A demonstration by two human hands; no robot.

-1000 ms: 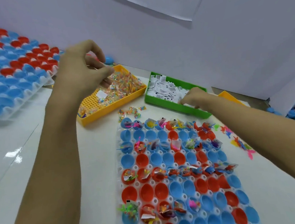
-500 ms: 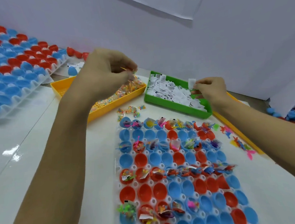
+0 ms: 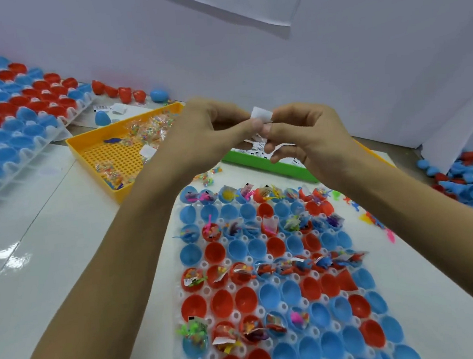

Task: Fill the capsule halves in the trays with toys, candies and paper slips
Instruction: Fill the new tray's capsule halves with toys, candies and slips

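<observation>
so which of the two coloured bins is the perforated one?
The yellow bin, left of the hands, holding candy packets: its floor is a grid of holes. The green bin shows only a solid front wall and holds paper slips.

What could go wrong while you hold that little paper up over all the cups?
The paper slip, pinched between the left hand and right hand, might slip and land in an already filled capsule half. Both forearms hang low over the tray, so a sleeve-level brush could knock toys out.
</observation>
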